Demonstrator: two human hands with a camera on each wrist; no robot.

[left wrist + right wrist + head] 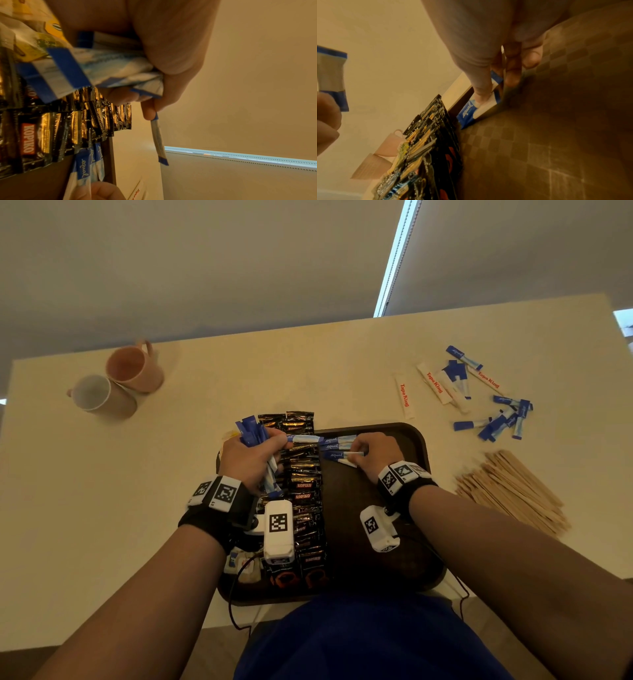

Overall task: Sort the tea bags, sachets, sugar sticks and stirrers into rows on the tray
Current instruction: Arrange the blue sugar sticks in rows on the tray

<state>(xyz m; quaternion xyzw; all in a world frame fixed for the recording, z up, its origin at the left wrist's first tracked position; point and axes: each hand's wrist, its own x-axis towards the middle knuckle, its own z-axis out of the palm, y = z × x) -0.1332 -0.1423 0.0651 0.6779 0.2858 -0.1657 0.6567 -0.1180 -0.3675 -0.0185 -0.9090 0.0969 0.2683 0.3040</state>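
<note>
Cream desk (308, 364) under you, dark brown tray (416, 440) at its near edge, two pinkish mugs (118, 383) far left. Your left hand (251, 455) is over the tray's left side, fingers (173, 54) wrapped tight round a bundle of blue-and-white sticks (255, 436), their long axes running roughly away from you and fanning out past the knuckles; one stick pokes out sideways toward your right hand (375, 453). That hand's fingers (481, 81) press and pinch the sticks on the tray (337, 447), which read "equal" and lie crosswise, left to right, one below another at the far end. Black-and-gold sachets (305, 491) marked "KOPIKO" run in an overlapping column down the tray beside them. On the desk to your right, well apart from the tray: white sticks (405, 395) printed "Tapa King" in red, loose blue sticks (498, 416) pointing every way, and a heap of wooden stirrers (513, 491) slanting near-right.
</note>
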